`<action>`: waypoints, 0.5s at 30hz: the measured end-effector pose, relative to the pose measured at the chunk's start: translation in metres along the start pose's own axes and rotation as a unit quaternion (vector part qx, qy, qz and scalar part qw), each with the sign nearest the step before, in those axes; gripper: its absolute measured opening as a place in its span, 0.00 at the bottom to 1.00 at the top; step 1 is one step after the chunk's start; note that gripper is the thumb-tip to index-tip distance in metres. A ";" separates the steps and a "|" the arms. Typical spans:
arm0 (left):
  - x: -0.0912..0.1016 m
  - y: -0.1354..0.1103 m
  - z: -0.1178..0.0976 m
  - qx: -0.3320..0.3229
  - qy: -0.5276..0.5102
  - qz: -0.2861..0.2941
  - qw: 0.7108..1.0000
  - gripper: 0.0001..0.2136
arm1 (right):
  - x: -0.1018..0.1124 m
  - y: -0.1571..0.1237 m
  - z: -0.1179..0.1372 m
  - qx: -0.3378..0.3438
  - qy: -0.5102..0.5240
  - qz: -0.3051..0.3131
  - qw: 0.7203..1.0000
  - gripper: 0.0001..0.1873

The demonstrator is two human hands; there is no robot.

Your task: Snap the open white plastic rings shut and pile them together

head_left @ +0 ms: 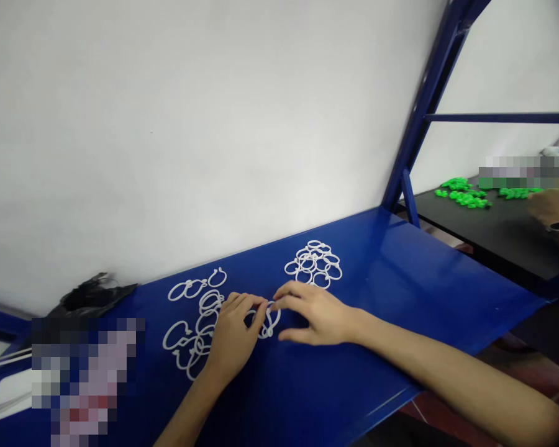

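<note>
My left hand [236,332] is over the middle of the blue table, thumb and index finger pinched on a thin white plastic ring [277,321]. Exactly how the fingertips grip it is partly hidden. More white ring shows below the pinch, with small knobs where ends meet. Just to the right, my right hand [317,313] has its fingers apart, fingertips close beside the same ring. Several open white rings [200,343] with knobbed ends lie loosely around and partly under my left hand. Beyond my right hand lies a cluster of closed white rings [313,259].
The blue table [400,298] backs onto a white wall [214,124]. A black plastic bag [90,295] lies at the left. A blue metal frame [422,118] rises at the right. Past it, a black table [498,230] bears green pieces [468,197], with another person's hand [552,205] nearby.
</note>
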State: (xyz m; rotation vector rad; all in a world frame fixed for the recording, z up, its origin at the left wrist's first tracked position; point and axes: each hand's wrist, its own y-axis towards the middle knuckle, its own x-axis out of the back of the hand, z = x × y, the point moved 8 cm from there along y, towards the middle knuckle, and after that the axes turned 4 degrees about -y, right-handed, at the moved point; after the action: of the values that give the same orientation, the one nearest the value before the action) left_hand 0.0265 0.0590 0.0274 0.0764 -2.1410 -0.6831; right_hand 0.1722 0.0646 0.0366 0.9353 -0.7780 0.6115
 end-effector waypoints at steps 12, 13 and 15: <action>-0.009 -0.003 -0.001 -0.007 -0.032 0.041 0.999 0.10 | -0.012 -0.003 0.001 -0.009 0.020 0.054 0.998 0.17; -0.009 -0.003 0.000 -0.005 -0.031 0.041 0.999 0.10 | -0.014 -0.003 0.002 -0.003 0.018 0.059 0.998 0.18; -0.010 -0.003 0.001 -0.004 -0.031 0.040 0.999 0.10 | -0.021 -0.003 0.004 0.007 0.004 0.068 0.998 0.18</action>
State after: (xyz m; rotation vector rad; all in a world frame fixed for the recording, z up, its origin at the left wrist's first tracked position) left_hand 0.0313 0.0595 0.0182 -0.0353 -2.1876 -0.6553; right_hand 0.1611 0.0566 0.0199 0.8979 -0.8359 0.7402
